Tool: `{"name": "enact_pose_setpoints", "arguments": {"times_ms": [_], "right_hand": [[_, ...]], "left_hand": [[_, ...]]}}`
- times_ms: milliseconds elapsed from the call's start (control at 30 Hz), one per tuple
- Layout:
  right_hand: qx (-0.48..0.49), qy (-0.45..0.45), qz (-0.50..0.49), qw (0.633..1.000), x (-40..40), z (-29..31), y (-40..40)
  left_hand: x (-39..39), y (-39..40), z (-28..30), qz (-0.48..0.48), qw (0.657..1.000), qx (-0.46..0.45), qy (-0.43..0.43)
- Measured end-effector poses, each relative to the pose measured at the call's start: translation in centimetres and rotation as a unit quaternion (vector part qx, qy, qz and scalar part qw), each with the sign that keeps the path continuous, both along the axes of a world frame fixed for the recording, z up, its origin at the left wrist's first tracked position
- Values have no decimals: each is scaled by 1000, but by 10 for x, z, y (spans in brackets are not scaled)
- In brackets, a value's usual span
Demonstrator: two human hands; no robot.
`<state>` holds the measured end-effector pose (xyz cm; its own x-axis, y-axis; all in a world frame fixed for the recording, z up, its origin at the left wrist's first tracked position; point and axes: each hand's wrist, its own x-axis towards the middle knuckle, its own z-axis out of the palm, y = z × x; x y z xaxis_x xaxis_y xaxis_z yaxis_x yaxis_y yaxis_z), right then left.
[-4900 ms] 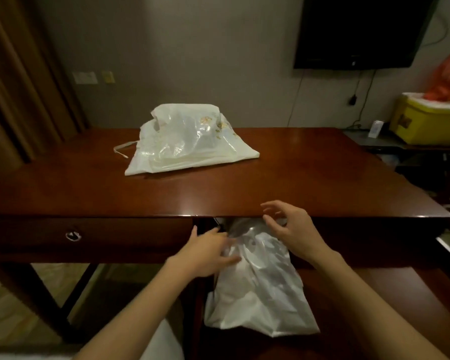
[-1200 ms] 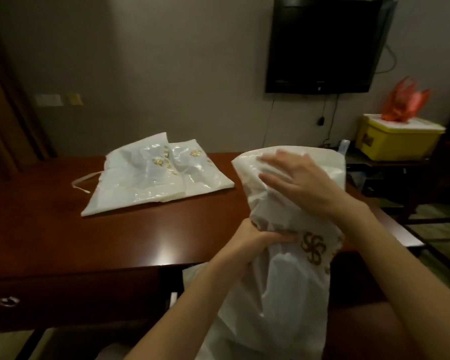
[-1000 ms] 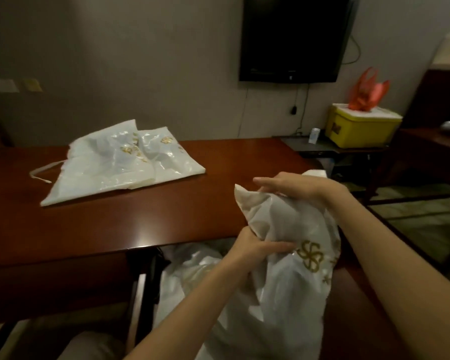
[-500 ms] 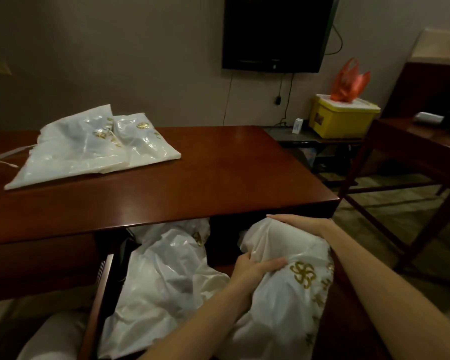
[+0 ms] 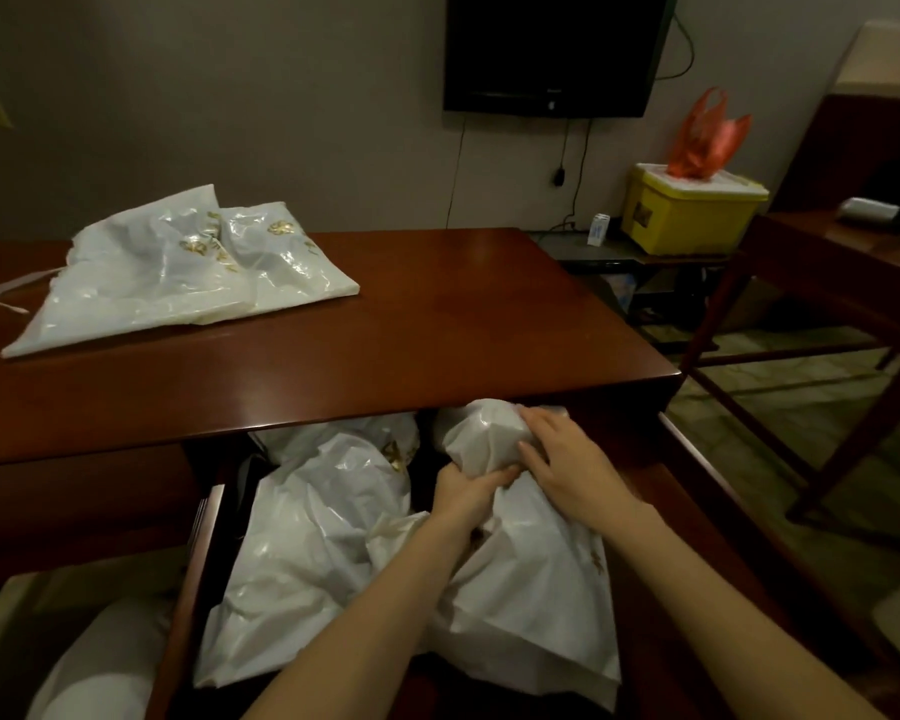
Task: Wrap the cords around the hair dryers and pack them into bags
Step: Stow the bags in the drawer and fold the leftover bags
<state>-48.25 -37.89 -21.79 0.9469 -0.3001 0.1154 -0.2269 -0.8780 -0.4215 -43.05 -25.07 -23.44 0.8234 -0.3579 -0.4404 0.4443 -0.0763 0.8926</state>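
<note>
Moved: bag [image 5: 520,579] now down in the drawer [image 5: 206,543].
Left hand [image 5: 468,498]: grips its neck.
Right hand [image 5: 567,467]: spread flat on top.

A glossy dark-wood desk [image 5: 437,324] carries white plastic bags [image 5: 178,272] piled near its far left edge.

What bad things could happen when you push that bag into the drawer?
The bag held by the left hand and right hand sits right under the desk edge, so it might snag or tear there. The other bag in the drawer already fills much of the room, so the drawer may not close. Knuckles could bump the desk edge too.
</note>
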Motion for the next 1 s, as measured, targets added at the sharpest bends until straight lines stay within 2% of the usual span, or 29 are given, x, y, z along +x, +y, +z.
{"name": "enact_pose_setpoints", "arguments": {"times_ms": [67,133,167,233,300,367,467,533,667,833,933,1000], "right_hand": [[-3,24,13,1000,8,-4,3],[-21,33,27,999,18,-6,5],[-27,37,29,999,22,-6,7],[-16,37,28,999,28,-6,7],[21,14,23,999,29,-7,4],[47,-47,21,998,20,-9,0],[54,-139,13,989,1,-13,-10],[68,-158,21,985,-9,-13,-15],[66,-98,77,990,-22,-19,-17],[48,-37,94,994,-29,-24,-23],[65,-3,111,992,-31,-28,-23],[66,20,110,991,-31,-29,-23]], "left_hand": [[5,11,7,-59,995,70,-36],[6,28,20,-145,964,173,-139],[3,36,26,-175,935,215,-223],[-14,49,34,-252,849,278,-372],[-29,51,29,-338,776,331,-417],[-34,48,11,-383,744,372,-402],[-25,41,-1,-376,747,385,-390],[-17,37,-1,-373,752,392,-377],[-5,29,-1,-363,753,417,-356],[3,6,7,-330,769,434,-333],[5,17,11,-361,760,418,-343],[7,39,10,-401,733,404,-372]]}}
